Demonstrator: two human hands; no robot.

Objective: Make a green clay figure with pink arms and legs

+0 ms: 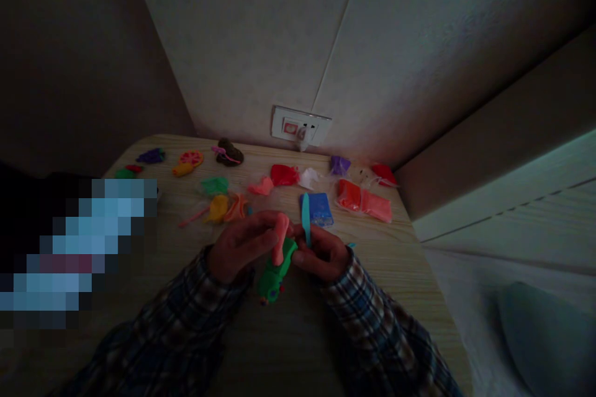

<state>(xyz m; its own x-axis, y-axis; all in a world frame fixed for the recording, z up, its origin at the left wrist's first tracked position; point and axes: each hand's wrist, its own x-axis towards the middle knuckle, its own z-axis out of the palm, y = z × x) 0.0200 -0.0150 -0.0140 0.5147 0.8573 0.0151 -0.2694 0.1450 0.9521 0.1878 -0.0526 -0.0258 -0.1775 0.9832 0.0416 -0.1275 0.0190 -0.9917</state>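
Note:
My left hand [243, 246] is closed round a green clay figure [270, 282] with small coloured bits at its lower end. A coral-pink strip of clay [280, 238] lies against the figure's upper part, beside my left thumb. Between the fingers of my right hand [323, 252], a turquoise plastic clay knife [306, 217] stands with its blade pointing up. The right fingertips also touch the green figure's upper edge. Part of the figure is hidden behind the coral clay and the fingers.
Beyond my hands lie a blue clay packet [320, 207], an orange packet [348, 195] and a coral packet [376, 205]. To the left are yellow clay [218, 208], green clay [215, 185] and a brown clay piece [227, 153]. A wall socket [300, 126] is behind the wooden table [395, 297].

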